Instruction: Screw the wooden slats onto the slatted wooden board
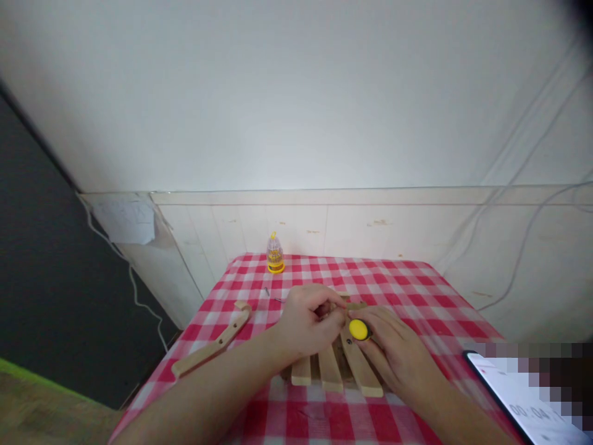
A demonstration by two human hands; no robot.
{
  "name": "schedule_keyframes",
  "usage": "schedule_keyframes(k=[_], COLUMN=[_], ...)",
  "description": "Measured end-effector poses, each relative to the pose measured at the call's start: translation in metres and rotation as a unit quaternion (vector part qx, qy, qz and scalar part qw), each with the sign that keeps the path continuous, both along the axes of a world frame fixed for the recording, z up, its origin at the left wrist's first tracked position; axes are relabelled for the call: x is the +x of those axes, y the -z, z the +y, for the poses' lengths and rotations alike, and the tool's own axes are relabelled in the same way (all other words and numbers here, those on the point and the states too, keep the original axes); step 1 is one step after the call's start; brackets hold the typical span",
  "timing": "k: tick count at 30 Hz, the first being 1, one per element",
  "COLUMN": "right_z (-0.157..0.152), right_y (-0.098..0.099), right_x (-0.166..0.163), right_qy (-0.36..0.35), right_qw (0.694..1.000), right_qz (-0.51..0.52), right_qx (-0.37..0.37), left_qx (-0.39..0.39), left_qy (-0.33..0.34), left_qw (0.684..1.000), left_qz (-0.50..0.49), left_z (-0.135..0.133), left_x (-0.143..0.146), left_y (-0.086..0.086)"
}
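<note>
My right hand (401, 355) is closed around a screwdriver (359, 329), its yellow and black handle seen nearly end-on. Under it, wooden slats (330, 371) lie side by side on the tablecloth, the rightmost one with a dark hole or screw head in it. My left hand (308, 321) is pinched over the far part of the slats, beside the screwdriver. Whatever sits between its fingertips is hidden, and so is the screwdriver's tip. To the left lies a separate wooden bar (213, 347) with a hooked end and a few dark holes.
A clear domed container with a yellow base (276, 256) stands at the table's back edge. Small metal screws (267, 291) lie nearer. At the right is a phone (503, 392) showing a timer. Red checked cloth (264, 426) covers the table, against a white wall with hanging cables.
</note>
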State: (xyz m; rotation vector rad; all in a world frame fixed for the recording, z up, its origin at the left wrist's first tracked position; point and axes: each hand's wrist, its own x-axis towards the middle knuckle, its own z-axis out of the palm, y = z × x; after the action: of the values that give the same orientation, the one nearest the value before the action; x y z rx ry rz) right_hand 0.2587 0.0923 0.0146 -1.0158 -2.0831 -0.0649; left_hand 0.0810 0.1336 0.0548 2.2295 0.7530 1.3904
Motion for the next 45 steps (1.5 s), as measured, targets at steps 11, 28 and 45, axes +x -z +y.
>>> schedule_keyframes(k=[11,28,45], right_z=[-0.007,-0.069,-0.074], right_y=[-0.013,-0.087,0.018], right_x=[0.004,-0.151,-0.227], right_qy=[0.068,-0.145,-0.132], right_qw=[0.983,0.943,0.589], right_qz=[0.082,0.085,0.525], right_qx=[-0.149,-0.288,-0.6], left_qx=[-0.163,-0.17,-0.148], left_qy=[-0.079,-0.196,-0.389], left_qw=[0.943,0.902,0.909], left_qz=[-0.281,-0.346,0.016], left_z=[-0.056,-0.134,-0.128], left_x=[-0.009,-0.137,-0.195], left_y=[-0.035,-0.075,0.073])
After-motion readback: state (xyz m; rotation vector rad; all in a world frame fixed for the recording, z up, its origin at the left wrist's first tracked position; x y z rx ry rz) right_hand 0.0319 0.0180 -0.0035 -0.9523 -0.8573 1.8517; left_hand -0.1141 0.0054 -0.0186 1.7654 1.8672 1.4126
